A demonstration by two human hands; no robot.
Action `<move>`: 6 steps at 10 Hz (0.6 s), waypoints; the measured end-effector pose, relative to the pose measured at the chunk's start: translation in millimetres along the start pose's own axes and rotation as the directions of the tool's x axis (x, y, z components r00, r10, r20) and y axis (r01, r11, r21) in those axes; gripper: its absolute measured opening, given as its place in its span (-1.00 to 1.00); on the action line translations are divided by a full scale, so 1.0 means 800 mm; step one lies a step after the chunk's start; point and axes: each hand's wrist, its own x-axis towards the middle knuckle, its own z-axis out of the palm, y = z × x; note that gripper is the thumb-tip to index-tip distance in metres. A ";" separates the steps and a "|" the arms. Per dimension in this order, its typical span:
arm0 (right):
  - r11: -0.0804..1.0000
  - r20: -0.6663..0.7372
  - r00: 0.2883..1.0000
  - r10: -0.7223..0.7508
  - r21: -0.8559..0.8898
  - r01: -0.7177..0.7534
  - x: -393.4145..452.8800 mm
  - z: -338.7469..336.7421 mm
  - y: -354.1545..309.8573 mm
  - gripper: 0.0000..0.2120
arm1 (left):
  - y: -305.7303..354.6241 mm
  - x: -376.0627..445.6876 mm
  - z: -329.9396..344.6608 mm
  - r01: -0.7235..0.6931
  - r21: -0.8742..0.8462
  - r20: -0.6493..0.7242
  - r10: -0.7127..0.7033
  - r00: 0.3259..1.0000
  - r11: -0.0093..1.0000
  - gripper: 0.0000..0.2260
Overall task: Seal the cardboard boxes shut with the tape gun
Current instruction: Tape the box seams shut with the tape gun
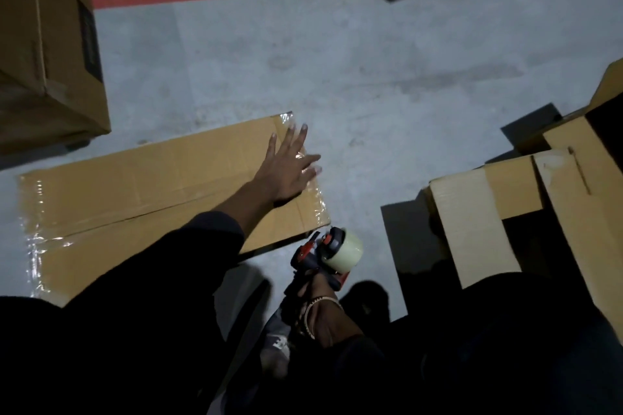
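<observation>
- Left hand lies flat, fingers spread, on the right end of the box on the floor, over shiny tape near that edge.
- Right hand grips the tape gun by its handle, just off the box's near right corner and clear of the cardboard.
- Tape glints along both ends; the centre seam looks bare, though the light is too dim to be sure.
- To seal it well: hold the flaps level with the flat palm, start the tape over the end edge, draw the gun straight along the seam, then rub it down.
- An open box waits to the right, its flaps up.
</observation>
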 end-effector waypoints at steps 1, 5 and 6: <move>0.992 -0.036 0.991 -0.129 -0.023 0.128 0.051 -0.020 -0.042 -0.77 | 0.040 -0.045 0.028 -0.135 0.163 0.059 0.127 0.990 0.977 -0.30; 0.956 -0.092 0.952 -0.293 -0.003 0.294 -0.117 -0.043 -0.234 -0.72 | 0.090 -0.090 0.081 -0.102 0.524 0.097 0.060 0.993 0.846 -0.25; 0.943 -0.083 0.943 -0.322 -0.118 0.312 -0.097 -0.041 -0.238 -0.81 | 0.090 -0.103 0.070 -0.105 0.434 0.118 0.059 0.991 0.895 0.01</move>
